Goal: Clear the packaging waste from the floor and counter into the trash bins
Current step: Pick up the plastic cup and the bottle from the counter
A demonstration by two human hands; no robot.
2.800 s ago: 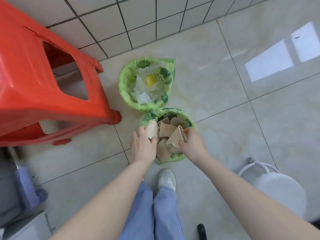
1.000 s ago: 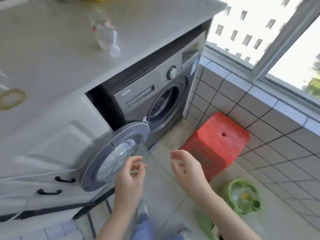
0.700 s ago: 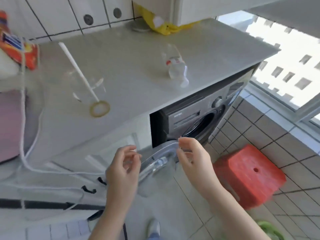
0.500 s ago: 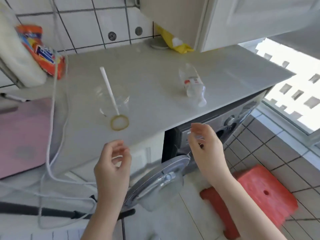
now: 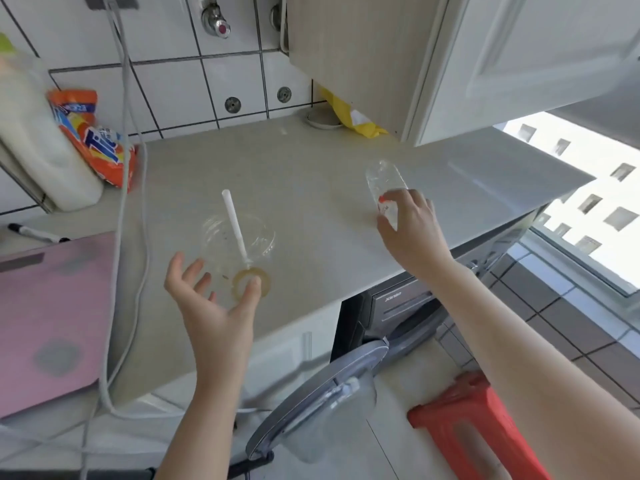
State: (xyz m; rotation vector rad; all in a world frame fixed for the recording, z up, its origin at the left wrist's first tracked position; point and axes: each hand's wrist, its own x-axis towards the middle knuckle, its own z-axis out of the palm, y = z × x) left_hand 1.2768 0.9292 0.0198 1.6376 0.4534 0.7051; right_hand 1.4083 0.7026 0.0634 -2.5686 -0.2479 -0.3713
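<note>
The pale counter (image 5: 311,174) fills the middle of the view, with white wall tiles behind it and a light cabinet (image 5: 450,57) hanging above its far right part. Under the counter stands a grey washing machine (image 5: 398,306), and its round door (image 5: 318,393) is swung open toward the floor. On the left lies a pink board (image 5: 52,323), and a grey cable (image 5: 128,202) runs down across it from the wall. A red stool (image 5: 478,434) stands on the floor at the lower right. At the far left of the counter there is a white jug (image 5: 45,150) with an orange detergent bag (image 5: 93,140) just beside it. A yellow bag (image 5: 349,116) lies at the back, under the cabinet.

The left hand (image 5: 214,306) is wide open, palm up, with spread fingers. It holds nothing, and it is just in front of a clear plastic cup (image 5: 239,251) that stands on the counter with a white straw (image 5: 235,223) in it.

The right hand (image 5: 412,233) reaches over a clear plastic bottle (image 5: 384,181), which lies on its side on the counter. The fingers curl down over the cap end of the bottle and touch it; I cannot tell if they grip it firmly.
</note>
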